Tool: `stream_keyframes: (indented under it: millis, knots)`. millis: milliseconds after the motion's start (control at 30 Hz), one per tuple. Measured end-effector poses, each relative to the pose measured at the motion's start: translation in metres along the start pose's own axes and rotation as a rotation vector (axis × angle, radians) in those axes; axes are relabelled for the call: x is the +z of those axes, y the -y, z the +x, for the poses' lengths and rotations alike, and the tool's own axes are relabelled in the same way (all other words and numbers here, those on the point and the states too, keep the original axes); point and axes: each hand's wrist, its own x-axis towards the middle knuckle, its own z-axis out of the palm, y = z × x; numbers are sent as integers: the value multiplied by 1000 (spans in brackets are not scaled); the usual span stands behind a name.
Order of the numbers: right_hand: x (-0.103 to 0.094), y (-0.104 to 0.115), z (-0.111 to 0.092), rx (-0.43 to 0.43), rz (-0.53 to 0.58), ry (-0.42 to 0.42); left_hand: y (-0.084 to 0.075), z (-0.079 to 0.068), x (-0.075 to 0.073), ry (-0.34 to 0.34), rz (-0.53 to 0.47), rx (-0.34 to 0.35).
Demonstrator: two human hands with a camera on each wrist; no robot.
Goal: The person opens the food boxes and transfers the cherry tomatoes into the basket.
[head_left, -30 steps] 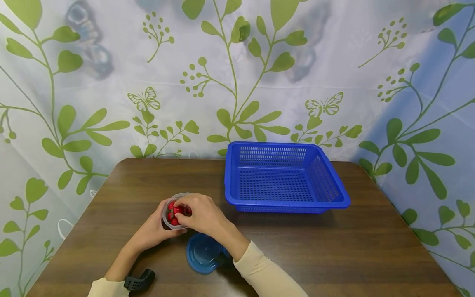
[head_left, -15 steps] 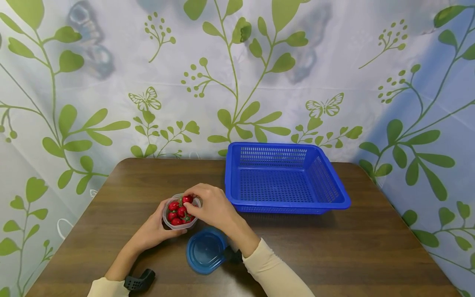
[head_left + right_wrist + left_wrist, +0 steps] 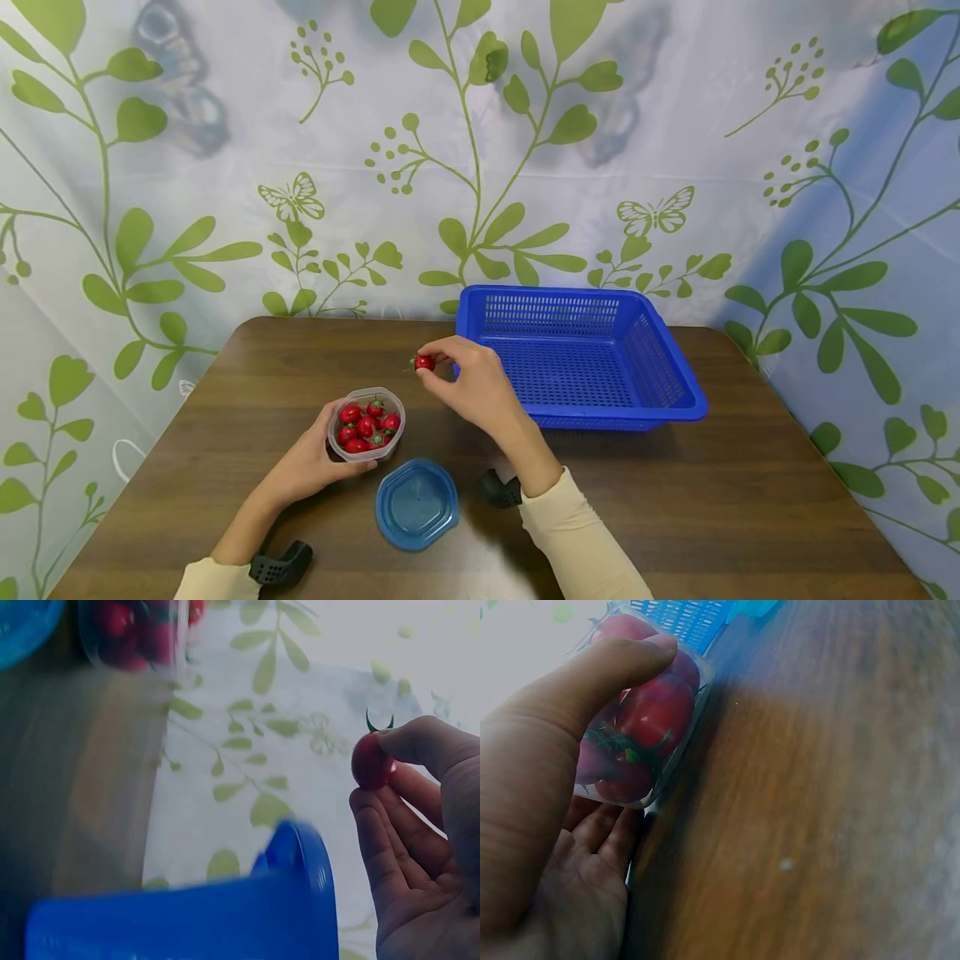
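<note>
A small red cherry tomato (image 3: pixel 424 362) with a green stem is pinched between the thumb and fingers of my right hand (image 3: pixel 472 379), up by the left rim of the blue basket (image 3: pixel 581 412). In the right wrist view the tomato (image 3: pixel 371 761) hangs clear of everything but the fingertips. My left hand (image 3: pixel 311 458) grips a clear plastic container (image 3: pixel 367 457) on the table's left side. Several cherry tomatoes (image 3: pixel 366 427) lie inside it. The left wrist view shows the thumb over the container's side, with tomatoes (image 3: pixel 656 712) behind the clear wall.
A translucent blue lid (image 3: pixel 417 505) lies on the brown wooden table (image 3: pixel 675 517), just right of the container. The basket, with perforated walls and floor, stands at the back of the table. Behind it hangs a leaf-patterned curtain (image 3: pixel 525 167).
My right hand has lifted a cherry tomato out of the container and moved it right and back toward the basket. My left hand keeps its grip on the container.
</note>
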Motion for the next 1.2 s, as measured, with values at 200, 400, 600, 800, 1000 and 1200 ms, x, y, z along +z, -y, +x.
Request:
stream_keyframes:
  millis: [200,400,600,800,1000,1200]
  knots:
    - [-19,-14,1,86,-27,-45,0,0,0,-1,23,-10]
    - [-36,-27,-1,142,-7,-98,0,-1,0,-2,38,-16]
    - [-56,-40,-3,191,-7,-140,0,-1,0,-7,48,-8]
    - [-76,-56,-9,260,1,-173,-1,-1,0,-6,43,-6]
    - [-92,-70,-16,321,-24,-209,-3,0,-1,-4,41,-6]
    - [-104,-83,-23,385,-44,-227,-2,0,0,-2,37,-3]
